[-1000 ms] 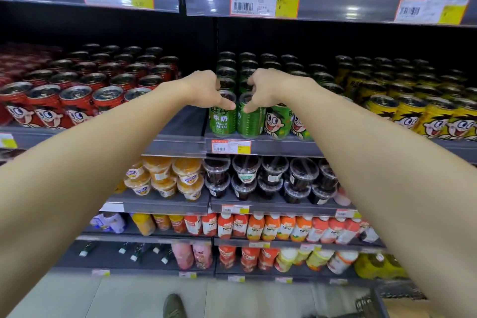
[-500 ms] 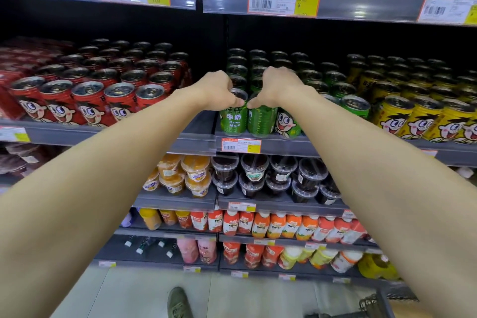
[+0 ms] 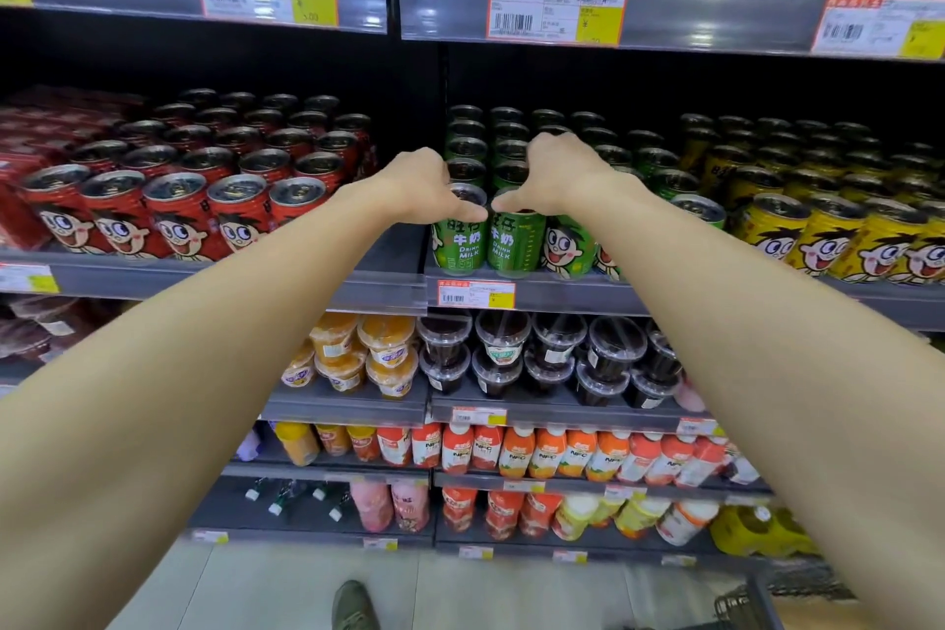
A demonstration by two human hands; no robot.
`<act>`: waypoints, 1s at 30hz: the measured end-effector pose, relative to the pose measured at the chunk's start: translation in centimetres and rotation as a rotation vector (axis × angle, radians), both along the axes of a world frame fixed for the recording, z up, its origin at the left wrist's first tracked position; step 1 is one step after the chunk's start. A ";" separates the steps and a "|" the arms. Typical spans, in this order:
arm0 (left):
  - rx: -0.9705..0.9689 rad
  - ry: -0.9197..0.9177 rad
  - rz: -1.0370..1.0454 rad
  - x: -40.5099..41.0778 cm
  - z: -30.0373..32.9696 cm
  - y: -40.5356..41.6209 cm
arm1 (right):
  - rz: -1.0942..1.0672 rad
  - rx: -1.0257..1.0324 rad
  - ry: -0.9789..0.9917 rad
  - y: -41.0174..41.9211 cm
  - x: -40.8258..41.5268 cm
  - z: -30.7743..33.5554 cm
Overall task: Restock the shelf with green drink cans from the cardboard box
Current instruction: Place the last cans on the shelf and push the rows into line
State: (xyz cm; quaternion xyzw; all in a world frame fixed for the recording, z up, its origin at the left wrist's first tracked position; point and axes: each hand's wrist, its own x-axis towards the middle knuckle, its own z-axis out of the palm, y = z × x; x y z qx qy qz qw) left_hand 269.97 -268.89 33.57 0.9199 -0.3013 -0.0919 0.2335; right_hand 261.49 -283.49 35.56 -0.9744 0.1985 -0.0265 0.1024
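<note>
Setting two green cans at the shelf's (image 3: 562,293) front edge: your left hand (image 3: 424,187) grips the left can's (image 3: 458,240) rim and your right hand (image 3: 555,177) the right can's (image 3: 516,240), fingers curled over the tops, so both drop upright into their rows.

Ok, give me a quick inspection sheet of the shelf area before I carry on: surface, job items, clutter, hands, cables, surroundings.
Surface: grey shelf, price tag on its front lip.
Job's things: two front green cans, the left green can and the right green can, upright at the shelf edge with their text sides facing out; more green cans in rows behind. Cardboard box: not in view.
Clutter: nothing seen.
Hands: left hand grips the left green can's top, right hand grips the right green can's top.
Cables: nothing seen.
Surroundings: red cans to the left, yellow cans to the right, dessert cups and juice bottles below.
</note>
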 end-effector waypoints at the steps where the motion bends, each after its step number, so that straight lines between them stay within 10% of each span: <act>1: 0.000 0.012 -0.008 0.2 -0.1 0.1 | -0.004 -0.019 0.005 0.0 0.0 0.1; 30: -0.033 -0.181 -0.007 0.9 -1.1 -0.9 | 0.120 -0.076 0.148 -0.8 0.8 1.3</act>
